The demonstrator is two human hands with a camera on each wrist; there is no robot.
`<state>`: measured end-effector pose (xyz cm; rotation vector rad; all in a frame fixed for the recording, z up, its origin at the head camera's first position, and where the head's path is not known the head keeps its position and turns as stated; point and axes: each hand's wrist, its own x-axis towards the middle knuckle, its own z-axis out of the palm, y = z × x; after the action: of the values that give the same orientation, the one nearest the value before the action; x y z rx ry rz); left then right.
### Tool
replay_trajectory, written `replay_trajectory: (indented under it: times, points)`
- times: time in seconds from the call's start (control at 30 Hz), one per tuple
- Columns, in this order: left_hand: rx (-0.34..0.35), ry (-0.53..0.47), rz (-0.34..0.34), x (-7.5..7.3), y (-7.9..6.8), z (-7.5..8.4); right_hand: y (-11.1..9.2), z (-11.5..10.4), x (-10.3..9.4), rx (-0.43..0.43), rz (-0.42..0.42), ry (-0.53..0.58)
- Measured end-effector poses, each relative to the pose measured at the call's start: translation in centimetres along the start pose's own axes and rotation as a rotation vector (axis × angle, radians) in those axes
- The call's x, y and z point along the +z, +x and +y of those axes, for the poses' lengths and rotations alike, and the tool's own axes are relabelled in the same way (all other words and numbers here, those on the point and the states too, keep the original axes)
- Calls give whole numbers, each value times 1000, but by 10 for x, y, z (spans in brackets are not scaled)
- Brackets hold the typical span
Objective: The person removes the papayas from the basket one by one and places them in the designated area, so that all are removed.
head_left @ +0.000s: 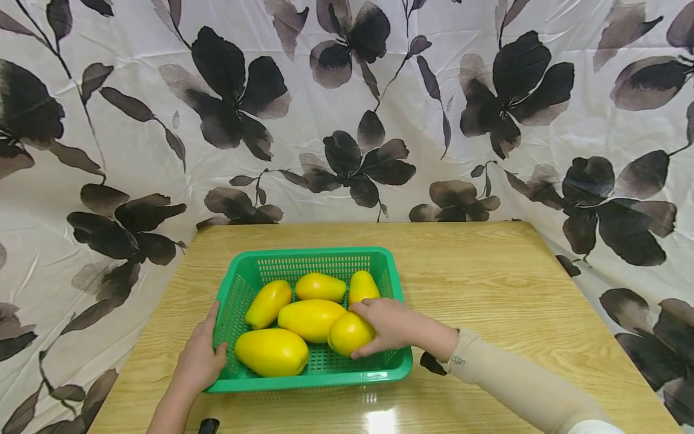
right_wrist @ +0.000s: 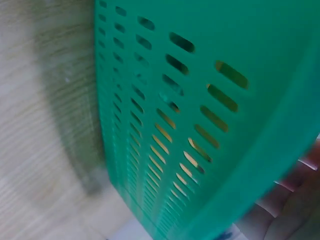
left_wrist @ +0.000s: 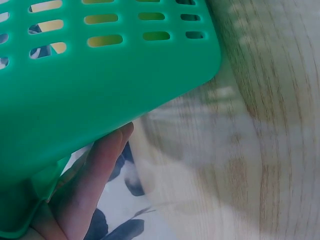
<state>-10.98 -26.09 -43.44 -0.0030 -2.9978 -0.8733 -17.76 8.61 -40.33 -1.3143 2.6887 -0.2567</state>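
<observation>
A green plastic basket (head_left: 306,381) with slotted walls stands on the light wood-grain table (head_left: 466,271), left of the table's middle, and holds six smooth yellow fruits, oval and mango-like. The person's right hand (head_left: 387,325) reaches in over the basket's right side and grips the nearest right fruit (head_left: 351,335), its thumb and fingers spread around it. This gripped fruit shows its rounded end to the head camera and overlaps the right end of the middle fruit (head_left: 310,320); whether it rests on the basket's floor or is raised I cannot tell. Just behind the right fingers stands the back right fruit (head_left: 363,284), partly covered by them. The back middle fruit (head_left: 320,287) lies crosswise near the rear wall, the left fruit (head_left: 269,303) slants beside it, and the front left fruit (head_left: 272,352) lies near the front wall. The left hand (head_left: 202,357) holds the basket's left rim, thumb at the top edge and fingers along the outside; the left wrist view shows fingers just under the rim. In the right wrist view, the slotted wall hides most of that hand. A beige sleeve (head_left: 509,371) covers the right forearm. Behind the table hangs a white cloth (head_left: 428,150) printed with dark flowers.
</observation>
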Motion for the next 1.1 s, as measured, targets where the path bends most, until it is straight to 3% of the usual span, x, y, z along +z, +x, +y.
replay_trajectory:
  times: [0.4,0.8,1.1]
  points:
    - [17,-8,27,1,-2,-3,-14,5,-12,-6,93,2]
    - [11,-10,21,0,-3,0,-29,16,-22,-29,253,-33]
    - [4,-9,18,1,-3,-1,-44,26,-27,32,304,-7]
